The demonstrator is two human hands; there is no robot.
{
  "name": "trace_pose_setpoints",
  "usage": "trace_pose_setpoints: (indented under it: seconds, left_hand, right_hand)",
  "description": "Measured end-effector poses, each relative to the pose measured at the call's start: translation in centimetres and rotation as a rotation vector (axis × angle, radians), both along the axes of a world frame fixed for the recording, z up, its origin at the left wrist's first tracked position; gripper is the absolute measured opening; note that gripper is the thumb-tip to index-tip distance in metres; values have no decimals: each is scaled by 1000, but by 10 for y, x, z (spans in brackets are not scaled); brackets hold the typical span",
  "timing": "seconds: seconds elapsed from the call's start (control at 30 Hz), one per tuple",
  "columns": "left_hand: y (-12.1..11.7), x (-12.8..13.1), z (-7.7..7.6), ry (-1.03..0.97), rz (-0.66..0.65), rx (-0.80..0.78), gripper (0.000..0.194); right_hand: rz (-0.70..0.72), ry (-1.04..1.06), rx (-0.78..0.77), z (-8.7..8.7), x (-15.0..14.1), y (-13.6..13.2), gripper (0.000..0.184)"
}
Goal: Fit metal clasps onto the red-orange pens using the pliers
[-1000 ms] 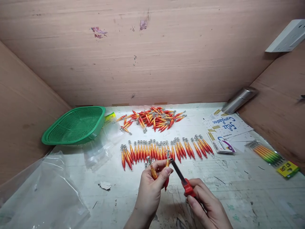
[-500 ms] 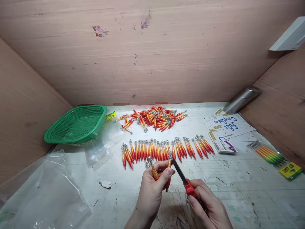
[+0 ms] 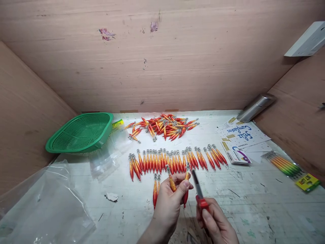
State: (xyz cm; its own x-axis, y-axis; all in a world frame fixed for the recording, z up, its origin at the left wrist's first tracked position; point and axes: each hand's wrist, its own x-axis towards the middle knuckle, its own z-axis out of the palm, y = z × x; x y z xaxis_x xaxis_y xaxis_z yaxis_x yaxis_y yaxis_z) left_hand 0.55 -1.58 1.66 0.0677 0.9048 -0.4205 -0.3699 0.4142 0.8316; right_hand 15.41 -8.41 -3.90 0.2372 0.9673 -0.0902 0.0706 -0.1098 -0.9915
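Observation:
My left hand point(image 3: 169, 200) is closed around two red-and-gold squid jigs. One jig point(image 3: 186, 196) is pinched between thumb and fingers, its hook crown pointing up; the other jig point(image 3: 172, 184) sticks out between the fingers to its left. My right hand point(image 3: 217, 218) grips a red-handled utility knife point(image 3: 203, 202), blade out and tip just right of the pinched jig's hook end, with a small gap between. Partly behind my left wrist lie two more jigs point(image 3: 155, 193). A row of similar jigs point(image 3: 159, 162) lies beyond both hands, hooks away from me.
A loose pile of jigs point(image 3: 165, 125) lies at the back. On the left are a green basket point(image 3: 78, 149) and clear plastic bags point(image 3: 50, 203). To the right are printed cards point(image 3: 250, 135), a small box point(image 3: 235, 154), a packaged lure set point(image 3: 289, 171) and a metal flask point(image 3: 256, 108).
My left hand has shifted right with the two jigs, uncovering the two on the table. The knife blade has turned more upright and come away from the pinched jig's hook end.

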Motion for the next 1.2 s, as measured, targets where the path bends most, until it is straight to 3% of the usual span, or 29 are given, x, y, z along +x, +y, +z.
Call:
trace_pose_setpoints:
  seconds: [0.07,0.13,0.2,0.33,0.47,0.53,0.67,0.8,0.93,1.03,1.1,1.2]
  left_hand:
    - [-1,-3,-4,21,24,-26,54]
    - [-2,-6,-7,17,19,-60,56]
    - [-3,-6,-8,-9,-6,-95,56]
    - [-3,-1,-5,-69,-13,-156,56]
    - [-3,-1,-2,-118,-37,-189,57]
    - [-3,-3,-2,-119,-51,-188,57]
    - [-3,-6,-7,-53,-86,-177,60]
    - [-3,-7,-25,144,-133,-152,59]
    - [-9,-9,-40,255,-88,-112,42]
    - [-22,-21,-41,312,-16,-104,40]
    - [-31,-32,-37,271,52,-148,41]
    - [-37,-48,-27,50,138,-193,41]
  right_hand:
    - [-203,89,-99,1,23,7,37]
    - [-460,81,-82,2,53,13,43]
    - [-562,-37,-77,2,84,14,47]
    - [-605,-229,-151,-3,137,3,42]
    - [-556,-796,-234,-9,173,-9,28]
    - [-527,-978,-255,-8,181,-9,25]
    - [-493,-1015,-257,-1,173,-4,29]
    - [-391,-773,-213,5,150,0,37]
    - [-274,-680,-110,5,124,2,37]
    - [-192,-587,-33,6,107,3,33]
    - [-145,-569,-5,7,98,3,30]
    - [-53,-519,38,10,84,3,24]
